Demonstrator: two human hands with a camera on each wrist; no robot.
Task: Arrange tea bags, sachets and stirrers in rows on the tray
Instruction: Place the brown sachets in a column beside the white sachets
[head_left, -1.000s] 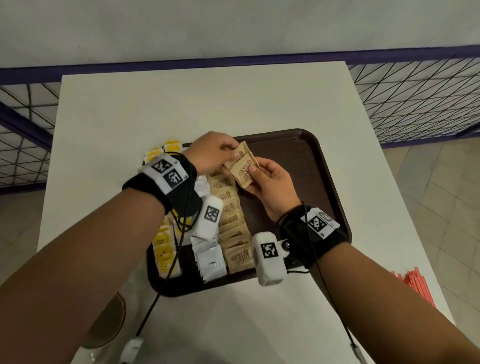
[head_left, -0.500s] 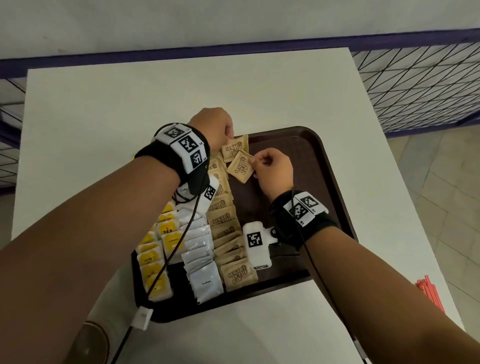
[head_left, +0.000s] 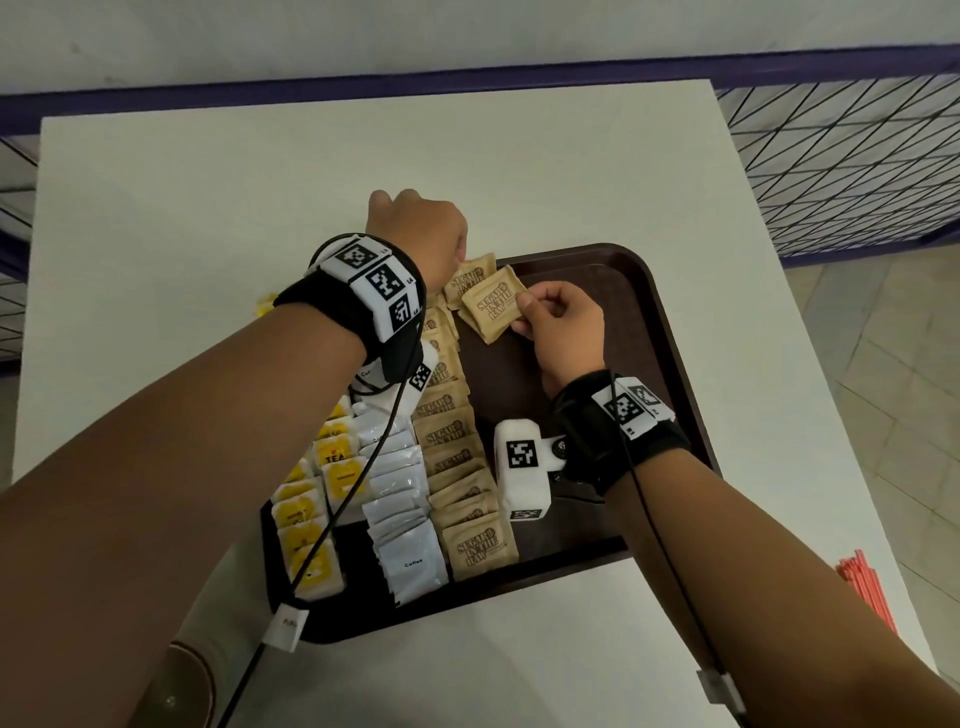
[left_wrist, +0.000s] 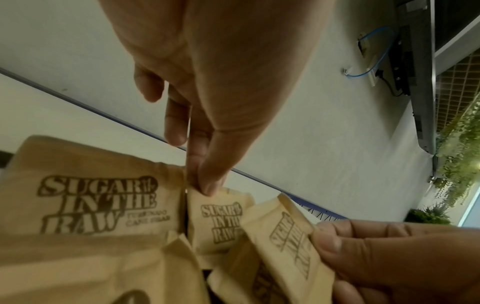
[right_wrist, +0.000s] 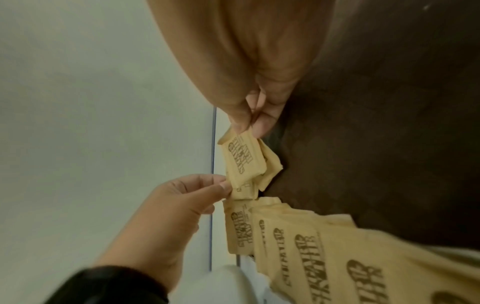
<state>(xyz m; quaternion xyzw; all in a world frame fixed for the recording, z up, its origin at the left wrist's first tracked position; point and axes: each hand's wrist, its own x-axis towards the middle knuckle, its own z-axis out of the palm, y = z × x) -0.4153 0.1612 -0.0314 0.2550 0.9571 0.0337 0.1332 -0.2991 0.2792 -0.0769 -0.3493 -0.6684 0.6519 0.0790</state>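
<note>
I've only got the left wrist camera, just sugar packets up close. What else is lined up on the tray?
Observer: Beside the sugar row runs a row of white coffee sachets, then yellow tea bags on the far left.
Operator: Any free space?
Observer: Yes, the brown tray is bare on its right part, under the right hand holding a sugar packet.
Operator: Where are the stirrers?
Observer: The red stirrers lie off the tray, at the right edge of the table.

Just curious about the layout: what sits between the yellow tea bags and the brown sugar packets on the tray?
A row of white coffee sachets lies between the yellow tea bags and the brown sugar packets; the head view shows it.
</note>
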